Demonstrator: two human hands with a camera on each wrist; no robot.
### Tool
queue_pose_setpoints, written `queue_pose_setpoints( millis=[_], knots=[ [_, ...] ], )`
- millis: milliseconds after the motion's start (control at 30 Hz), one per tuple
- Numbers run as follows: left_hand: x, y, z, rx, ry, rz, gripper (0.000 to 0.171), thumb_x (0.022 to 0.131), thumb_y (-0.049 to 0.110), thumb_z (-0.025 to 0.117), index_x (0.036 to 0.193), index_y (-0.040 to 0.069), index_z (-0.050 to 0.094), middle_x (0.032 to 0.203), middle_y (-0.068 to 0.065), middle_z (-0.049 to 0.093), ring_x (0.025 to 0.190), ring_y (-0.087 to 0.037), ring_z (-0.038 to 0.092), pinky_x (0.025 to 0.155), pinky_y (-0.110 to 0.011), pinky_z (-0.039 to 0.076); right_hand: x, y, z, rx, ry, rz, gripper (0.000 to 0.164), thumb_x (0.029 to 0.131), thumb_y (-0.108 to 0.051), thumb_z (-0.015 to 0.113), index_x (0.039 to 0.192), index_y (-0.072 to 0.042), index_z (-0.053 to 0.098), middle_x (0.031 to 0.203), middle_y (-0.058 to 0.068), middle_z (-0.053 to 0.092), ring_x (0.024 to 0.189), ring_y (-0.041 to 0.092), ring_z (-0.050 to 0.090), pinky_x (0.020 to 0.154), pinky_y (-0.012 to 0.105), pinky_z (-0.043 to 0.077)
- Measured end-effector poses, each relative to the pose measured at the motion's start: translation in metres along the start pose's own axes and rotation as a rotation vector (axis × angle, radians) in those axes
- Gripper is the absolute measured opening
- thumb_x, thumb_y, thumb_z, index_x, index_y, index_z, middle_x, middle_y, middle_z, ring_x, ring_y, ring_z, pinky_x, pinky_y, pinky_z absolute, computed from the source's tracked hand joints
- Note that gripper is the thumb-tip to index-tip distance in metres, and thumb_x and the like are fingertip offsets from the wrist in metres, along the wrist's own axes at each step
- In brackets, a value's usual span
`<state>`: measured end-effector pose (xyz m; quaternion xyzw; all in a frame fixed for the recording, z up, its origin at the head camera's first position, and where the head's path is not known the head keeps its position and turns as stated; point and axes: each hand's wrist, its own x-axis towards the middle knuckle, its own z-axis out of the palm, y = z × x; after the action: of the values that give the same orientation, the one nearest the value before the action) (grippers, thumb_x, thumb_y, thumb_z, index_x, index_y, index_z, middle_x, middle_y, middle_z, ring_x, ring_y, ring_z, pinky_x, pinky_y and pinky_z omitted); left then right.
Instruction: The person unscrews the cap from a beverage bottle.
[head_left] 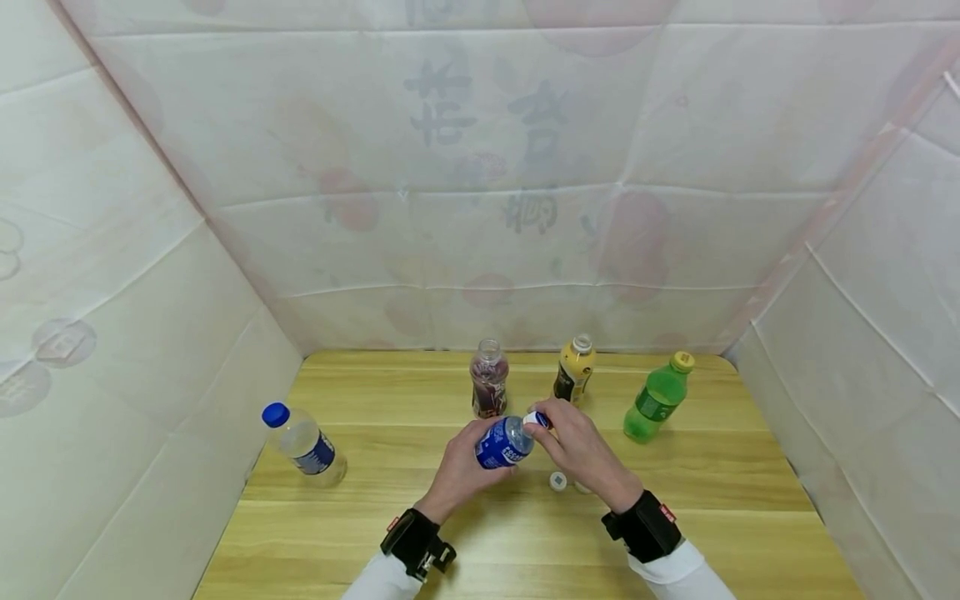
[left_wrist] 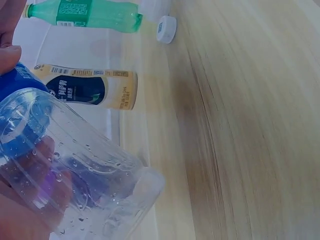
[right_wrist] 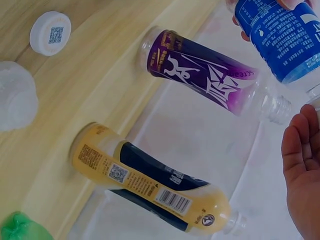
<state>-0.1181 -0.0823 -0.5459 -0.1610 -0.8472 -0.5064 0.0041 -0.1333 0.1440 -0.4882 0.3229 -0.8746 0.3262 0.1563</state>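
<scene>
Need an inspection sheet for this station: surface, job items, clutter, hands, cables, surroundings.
Surface: wood-grain tabletop, bottles standing on it.
Job's things: blue-labelled bottle, held tilted; its white-and-blue cap is at the mouth, seating can't be told.
Clutter: purple-labelled bottle and yellow bottle, both uncapped; green bottle and blue-capped bottle, both capped; loose white cap; pale translucent item, partly out of frame.
Hands: left hand grips the blue-labelled bottle; right hand has its fingers pinching the white-and-blue cap.
Cables: nothing seen.
Surroundings: creased, faintly printed pale sheets behind and on both sides.
</scene>
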Motion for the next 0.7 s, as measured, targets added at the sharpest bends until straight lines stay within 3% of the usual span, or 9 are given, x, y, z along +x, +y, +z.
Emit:
queue_pose_setpoints(
  millis=[233, 300, 400, 467, 533, 700],
  knots=[
    [-0.001, -0.003, 0.001, 0.034, 0.0, 0.023, 0.078, 0.076, 0.021, 0.092, 0.144, 0.012, 0.055, 0.131, -0.009, 0.063, 0.117, -0.028, 0.062, 0.098, -0.051, 0.053, -0.003, 0.0, 0.001, -0.033, -0.002, -0.054, 0.032, 0.104, -0.025, 0.064, 0.124, 0.0, 0.063, 0.108, 0.006, 0.067, 0.094, 0.017, 0.063, 0.076, 0.034, 0.057],
    [-0.001, -0.005, 0.002, 0.07, 0.01, 0.04, 0.078, 0.077, 0.021, 0.092, 0.144, 0.012, 0.054, 0.132, -0.01, 0.063, 0.118, -0.029, 0.062, 0.098, -0.052, 0.053, -0.005, -0.001, 0.001, -0.022, -0.012, 0.011, 0.045, 0.106, -0.031, 0.061, 0.136, 0.001, 0.057, 0.112, 0.008, 0.068, 0.098, 0.02, 0.065, 0.078, 0.037, 0.058],
    [-0.001, -0.006, 0.005, 0.132, 0.037, 0.061, 0.077, 0.077, 0.021, 0.092, 0.143, 0.012, 0.054, 0.132, -0.012, 0.064, 0.116, -0.032, 0.064, 0.097, -0.054, 0.053, -0.008, -0.004, 0.003, 0.039, -0.033, 0.185, 0.063, 0.108, -0.041, 0.054, 0.155, -0.001, 0.041, 0.121, 0.013, 0.068, 0.102, 0.025, 0.067, 0.082, 0.043, 0.058],
    [-0.001, -0.005, 0.007, 0.153, 0.06, 0.061, 0.077, 0.077, 0.022, 0.092, 0.143, 0.011, 0.053, 0.132, -0.013, 0.065, 0.115, -0.034, 0.064, 0.096, -0.056, 0.053, -0.008, -0.007, 0.004, 0.07, -0.02, 0.288, 0.067, 0.107, -0.044, 0.052, 0.159, -0.004, 0.035, 0.118, 0.011, 0.069, 0.099, 0.023, 0.067, 0.081, 0.042, 0.058],
    [0.0, -0.004, 0.009, 0.166, 0.081, 0.055, 0.078, 0.077, 0.026, 0.092, 0.143, 0.011, 0.053, 0.131, -0.014, 0.065, 0.115, -0.035, 0.064, 0.096, -0.057, 0.053, -0.007, -0.008, 0.007, 0.077, 0.011, 0.335, 0.064, 0.107, -0.044, 0.053, 0.156, -0.004, 0.041, 0.111, 0.007, 0.068, 0.09, 0.018, 0.065, 0.076, 0.037, 0.056],
    [0.001, -0.001, 0.014, 0.188, 0.115, 0.044, 0.079, 0.078, 0.032, 0.092, 0.143, 0.011, 0.052, 0.133, -0.013, 0.064, 0.116, -0.034, 0.064, 0.098, -0.057, 0.052, -0.004, -0.012, 0.011, 0.023, 0.098, 0.347, 0.052, 0.103, -0.043, 0.063, 0.133, 0.0, 0.059, 0.087, -0.005, 0.057, 0.073, 0.009, 0.053, 0.061, 0.025, 0.047]
  ],
)
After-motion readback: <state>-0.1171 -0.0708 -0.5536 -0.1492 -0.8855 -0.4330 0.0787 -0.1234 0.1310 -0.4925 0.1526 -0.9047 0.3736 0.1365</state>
